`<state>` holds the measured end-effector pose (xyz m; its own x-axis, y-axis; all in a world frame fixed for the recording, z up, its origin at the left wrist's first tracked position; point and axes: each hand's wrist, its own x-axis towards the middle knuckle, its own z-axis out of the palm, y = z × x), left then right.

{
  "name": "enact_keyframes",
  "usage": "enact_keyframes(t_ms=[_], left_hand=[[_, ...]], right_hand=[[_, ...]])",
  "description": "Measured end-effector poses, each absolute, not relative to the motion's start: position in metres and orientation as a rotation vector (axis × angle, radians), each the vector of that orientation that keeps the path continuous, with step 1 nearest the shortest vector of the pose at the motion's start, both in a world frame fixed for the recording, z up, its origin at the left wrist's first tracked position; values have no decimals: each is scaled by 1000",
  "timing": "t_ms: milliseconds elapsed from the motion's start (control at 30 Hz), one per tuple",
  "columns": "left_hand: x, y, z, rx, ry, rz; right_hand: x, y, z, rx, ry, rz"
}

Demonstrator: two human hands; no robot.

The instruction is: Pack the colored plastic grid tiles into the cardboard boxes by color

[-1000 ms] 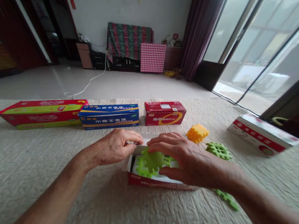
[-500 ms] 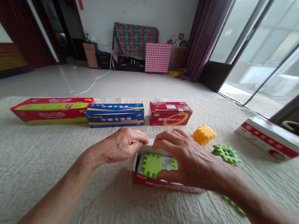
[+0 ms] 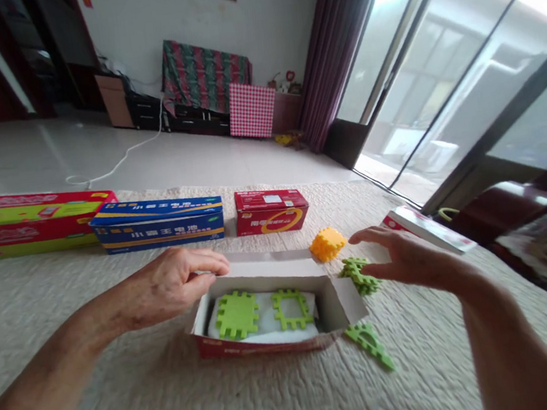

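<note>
An open red cardboard box (image 3: 267,347) with a pale inside sits before me. On white padding in it lie a solid green square tile with notched edges (image 3: 236,315) and a hollow green square one (image 3: 307,308). My left hand (image 3: 173,285) is closed on the box's back left flap. Thumb and fingers apart, my right hand (image 3: 406,255) is beside the green interlocking pieces (image 3: 360,275) and the yellow-orange toothed block (image 3: 328,245); no object shows in its grasp. A green triangular piece (image 3: 370,347) lies off the box's right corner.
Behind the open box stand a red and lime-green box (image 3: 29,224), a blue box (image 3: 158,223) and a smaller red box (image 3: 271,210). A white and red box (image 3: 431,230) lies at the right. Everything rests on a quilted cream cover (image 3: 178,399).
My right hand has moved off the open box to the right, uncovering the hollow green tile. My left hand stays at the back left flap. The view has turned rightward.
</note>
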<state>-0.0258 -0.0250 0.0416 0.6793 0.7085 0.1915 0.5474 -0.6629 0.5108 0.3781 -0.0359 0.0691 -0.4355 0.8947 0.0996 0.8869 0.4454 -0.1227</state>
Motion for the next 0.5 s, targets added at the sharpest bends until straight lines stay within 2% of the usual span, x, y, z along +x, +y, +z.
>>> enact_keyframes(t_ms=[200,500], left_hand=[[-26,-25,41,2487,998,504],[-29,-22,37,2486,1027,531]], right_hand=[[404,-35,48,-1617,-2602,177],[405,-41,41,-1582,-2591,136]])
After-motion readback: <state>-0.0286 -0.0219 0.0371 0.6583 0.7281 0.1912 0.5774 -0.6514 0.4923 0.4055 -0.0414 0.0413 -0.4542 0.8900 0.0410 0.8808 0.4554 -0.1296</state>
